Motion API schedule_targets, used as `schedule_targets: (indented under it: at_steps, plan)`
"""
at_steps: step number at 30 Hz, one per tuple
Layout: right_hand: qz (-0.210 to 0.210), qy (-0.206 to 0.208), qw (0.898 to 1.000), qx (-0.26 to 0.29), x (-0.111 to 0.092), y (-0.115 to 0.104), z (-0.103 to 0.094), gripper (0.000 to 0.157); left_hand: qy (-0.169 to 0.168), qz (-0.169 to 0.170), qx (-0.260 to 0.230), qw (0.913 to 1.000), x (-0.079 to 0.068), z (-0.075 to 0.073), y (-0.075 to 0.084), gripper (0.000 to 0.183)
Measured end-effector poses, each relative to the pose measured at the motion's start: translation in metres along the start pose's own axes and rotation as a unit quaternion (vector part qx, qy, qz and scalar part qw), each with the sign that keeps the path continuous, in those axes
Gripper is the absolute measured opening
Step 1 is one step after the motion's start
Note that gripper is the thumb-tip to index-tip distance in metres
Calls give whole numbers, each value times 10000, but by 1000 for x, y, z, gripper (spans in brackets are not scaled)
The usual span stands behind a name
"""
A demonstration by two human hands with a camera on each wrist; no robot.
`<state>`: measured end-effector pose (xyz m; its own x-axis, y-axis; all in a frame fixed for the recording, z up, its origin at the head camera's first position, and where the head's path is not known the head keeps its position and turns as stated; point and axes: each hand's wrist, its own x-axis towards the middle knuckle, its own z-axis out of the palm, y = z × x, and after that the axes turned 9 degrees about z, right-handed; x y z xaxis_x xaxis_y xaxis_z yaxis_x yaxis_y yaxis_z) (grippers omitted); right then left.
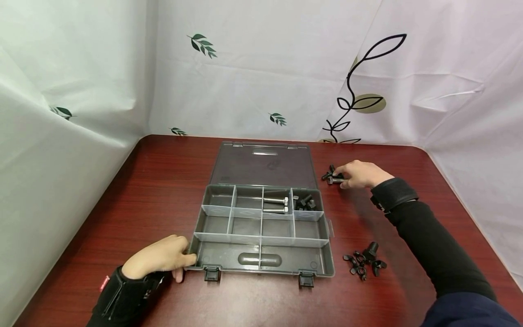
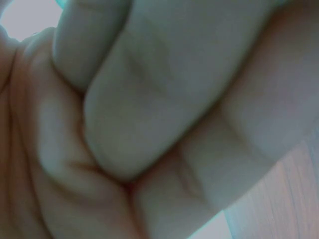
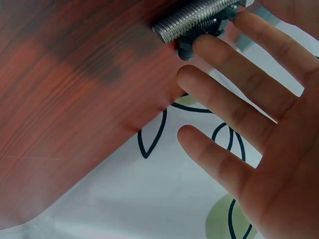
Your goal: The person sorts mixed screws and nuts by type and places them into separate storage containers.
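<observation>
A grey compartment box lies on the table with its lid folded back. My left hand grips its front left corner, thumb at the rim; in the left wrist view the fingers are curled. Beyond the box's right side, my right hand reaches over a silver bolt and some black bolts. In the right wrist view its fingers are spread and nearly straight, fingertips right at a black piece beside the threaded silver bolt. The thumb is mostly out of that view.
Two silver bolts lie in one back compartment, several black bolts in the back right one. Several black wing nuts and a thick black bolt lie right of the box. White patterned cloth hangs around the table.
</observation>
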<state>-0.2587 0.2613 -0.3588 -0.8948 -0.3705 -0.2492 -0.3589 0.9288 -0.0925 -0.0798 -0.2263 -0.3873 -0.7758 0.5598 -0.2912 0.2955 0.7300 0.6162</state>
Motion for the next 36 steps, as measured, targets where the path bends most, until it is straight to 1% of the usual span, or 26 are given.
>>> schedule_targets:
  at_steps: [6,12,22,30,36]
  plan:
    - [13,2,10000,-64,2,-1,3,37,-30,-37,-2,10000,1,0,0,22]
    - [40,-64,9999,-142,5,-1,4,37,-39,15,-67,10000,0,-1,1,22]
    - [-55,93,9999,-113,7,-1,6,33,-33,26,-53,10000,1,-1,0,22]
    - [-81,115,9998,-164,8,1,8,33,-17,30,-119,9999,1,0,0,20]
    - [-98,142,9997,-189,8,2,9,32,-43,18,-70,10000,1,-1,0,21]
